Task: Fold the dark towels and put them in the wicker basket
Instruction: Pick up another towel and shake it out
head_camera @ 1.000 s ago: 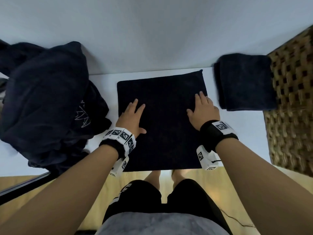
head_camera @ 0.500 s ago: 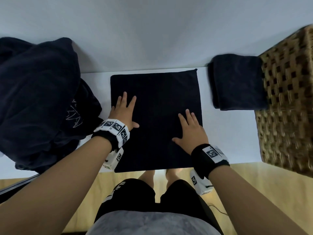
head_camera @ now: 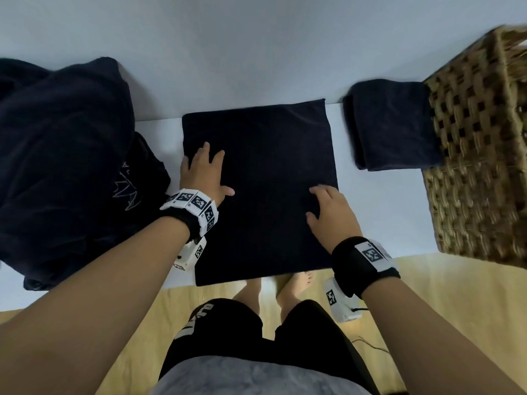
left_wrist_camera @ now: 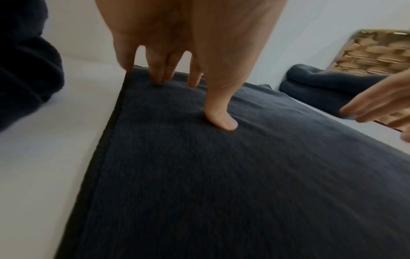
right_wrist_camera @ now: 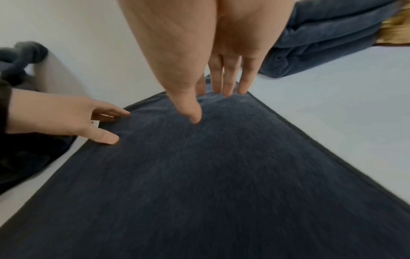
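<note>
Flat on the table (head_camera: 379, 212): half-folded towel (head_camera: 265, 178), pressed by left hand (head_camera: 204, 173) at its left edge and right hand (head_camera: 332, 213) at its right, fingers straight, nothing gripped; folded towel (head_camera: 396, 124) touching basket (head_camera: 479, 155); unfolded pile (head_camera: 62, 155) left

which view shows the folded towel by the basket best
The head view: the folded towel shows whole, against the wicker basket. The left wrist view catches only part of it, blurred; the right wrist view shows its stacked layers edge-on, cropped.
</note>
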